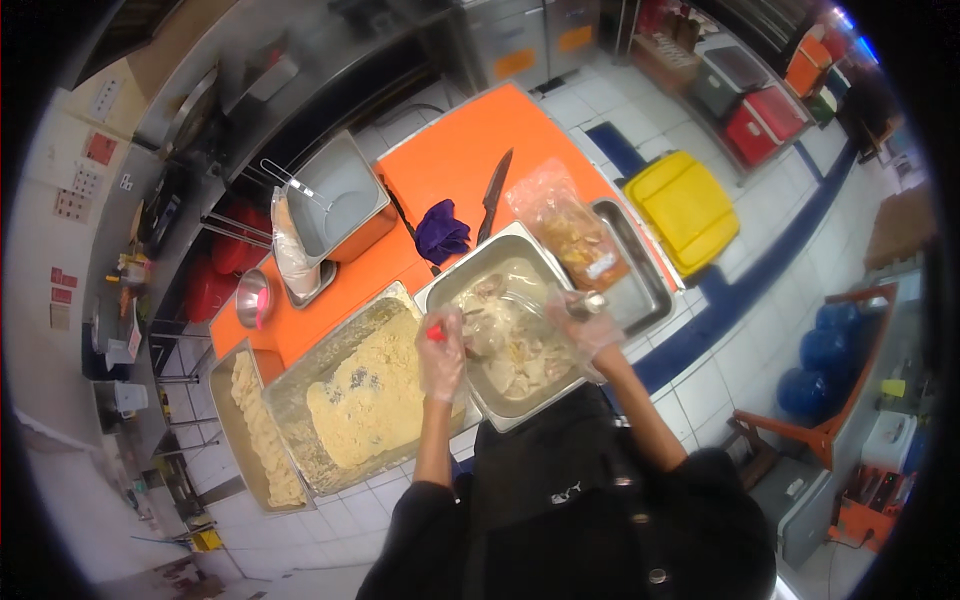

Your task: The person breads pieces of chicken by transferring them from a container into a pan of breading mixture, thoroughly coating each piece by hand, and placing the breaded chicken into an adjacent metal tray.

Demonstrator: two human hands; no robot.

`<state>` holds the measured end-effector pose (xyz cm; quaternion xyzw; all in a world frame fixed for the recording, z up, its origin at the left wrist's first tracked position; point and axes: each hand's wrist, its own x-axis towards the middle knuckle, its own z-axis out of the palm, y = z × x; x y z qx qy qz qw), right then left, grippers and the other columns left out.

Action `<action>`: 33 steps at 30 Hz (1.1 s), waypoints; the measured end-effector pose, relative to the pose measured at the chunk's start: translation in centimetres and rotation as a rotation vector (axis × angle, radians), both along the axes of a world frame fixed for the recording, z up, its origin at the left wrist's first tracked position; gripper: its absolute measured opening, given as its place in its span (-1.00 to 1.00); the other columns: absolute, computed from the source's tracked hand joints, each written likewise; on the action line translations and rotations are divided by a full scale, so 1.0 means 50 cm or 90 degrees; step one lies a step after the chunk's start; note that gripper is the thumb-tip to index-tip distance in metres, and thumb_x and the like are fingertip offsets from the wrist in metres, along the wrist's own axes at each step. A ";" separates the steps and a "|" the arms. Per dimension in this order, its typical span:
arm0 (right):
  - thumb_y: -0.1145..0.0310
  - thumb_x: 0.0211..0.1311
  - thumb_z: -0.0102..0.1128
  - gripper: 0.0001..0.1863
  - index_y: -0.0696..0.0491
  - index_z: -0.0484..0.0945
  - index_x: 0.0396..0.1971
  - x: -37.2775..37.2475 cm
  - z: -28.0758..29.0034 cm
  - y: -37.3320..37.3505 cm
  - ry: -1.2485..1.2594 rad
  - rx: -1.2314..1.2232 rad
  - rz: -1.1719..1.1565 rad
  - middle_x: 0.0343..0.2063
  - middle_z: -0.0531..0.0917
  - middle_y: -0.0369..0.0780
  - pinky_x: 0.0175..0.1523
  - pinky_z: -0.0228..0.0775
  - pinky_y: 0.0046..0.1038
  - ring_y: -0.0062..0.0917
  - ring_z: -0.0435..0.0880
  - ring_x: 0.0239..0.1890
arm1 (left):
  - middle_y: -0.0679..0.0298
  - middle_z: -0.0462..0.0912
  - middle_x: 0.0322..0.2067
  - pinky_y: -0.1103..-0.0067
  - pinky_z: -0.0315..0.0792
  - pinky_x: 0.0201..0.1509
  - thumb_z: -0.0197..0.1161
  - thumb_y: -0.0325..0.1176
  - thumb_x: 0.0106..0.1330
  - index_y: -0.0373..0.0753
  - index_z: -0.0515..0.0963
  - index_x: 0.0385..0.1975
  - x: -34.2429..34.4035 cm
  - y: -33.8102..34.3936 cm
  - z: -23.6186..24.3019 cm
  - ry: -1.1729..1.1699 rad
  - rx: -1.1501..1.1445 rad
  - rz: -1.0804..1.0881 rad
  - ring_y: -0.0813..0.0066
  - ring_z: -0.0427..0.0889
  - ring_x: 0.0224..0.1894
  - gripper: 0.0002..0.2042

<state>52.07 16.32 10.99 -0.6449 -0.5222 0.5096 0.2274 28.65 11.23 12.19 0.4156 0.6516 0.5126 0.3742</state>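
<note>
A deep steel pan (441,291) in front of me holds pale, milky batter with several pieces of what looks like raw meat (518,375). My left hand (440,360), in a transparent plastic glove, is closed at its left rim round a red-handled tool (435,332); the tool's working end is hard to make out. Over the pan's right side my gloved right hand (590,328) grips a shiny metal utensil (588,304), blurred and partly hidden by the fingers. Left of the pan lies a wide tray (293,432) of yellowish flour-like coating (372,400).
A knife (495,195) and purple cloth (441,232) lie on the orange tabletop (440,145). A bag of marinated food (575,235) rests by a steel tray (655,300). At left stand a deep container (372,205), metal bowl (251,300) and narrow tray of coated pieces (262,440).
</note>
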 end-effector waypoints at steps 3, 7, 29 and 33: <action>-0.06 0.11 0.21 -0.49 0.04 0.61 -0.11 -0.027 0.061 -0.050 -0.067 0.013 0.008 -0.22 0.67 0.01 -0.04 0.46 -0.26 -0.11 0.64 -0.13 | 0.14 0.62 -0.27 0.57 0.53 -0.40 0.05 -0.07 0.44 -0.40 0.52 -0.19 0.001 0.034 -0.095 -0.015 -0.078 0.000 0.51 0.62 -0.26 -0.59; 0.00 0.19 0.19 -0.56 0.11 0.62 -0.22 -0.051 -0.061 -0.070 -0.045 0.087 -0.164 -0.32 0.70 -0.11 -0.07 0.43 -0.32 -0.25 0.66 -0.21 | 0.20 0.62 -0.50 0.56 0.50 -0.42 0.07 -0.13 0.42 -0.36 0.54 -0.33 0.063 0.015 -0.134 -0.032 -0.150 0.002 0.48 0.63 -0.50 -0.66; 0.22 0.03 0.34 -0.74 0.10 0.62 -0.38 0.021 -0.005 -0.108 0.045 0.270 -0.124 -0.46 0.64 -0.13 -0.24 0.47 -0.40 -0.27 0.65 -0.36 | 0.32 0.55 -0.47 0.65 0.40 -0.42 0.14 -0.24 0.39 -0.35 0.53 -0.25 0.066 0.026 -0.060 -0.020 0.023 -0.001 0.62 0.49 -0.50 -0.75; 0.32 0.11 0.28 -0.82 0.11 0.60 -0.37 -0.029 -0.053 -0.138 -0.069 0.381 -0.088 -0.41 0.64 -0.19 -0.18 0.45 -0.44 -0.39 0.63 -0.31 | 0.30 0.60 -0.41 0.63 0.44 -0.36 0.13 -0.17 0.39 -0.37 0.52 -0.21 0.055 0.102 -0.092 -0.053 -0.051 -0.090 0.58 0.55 -0.43 -0.68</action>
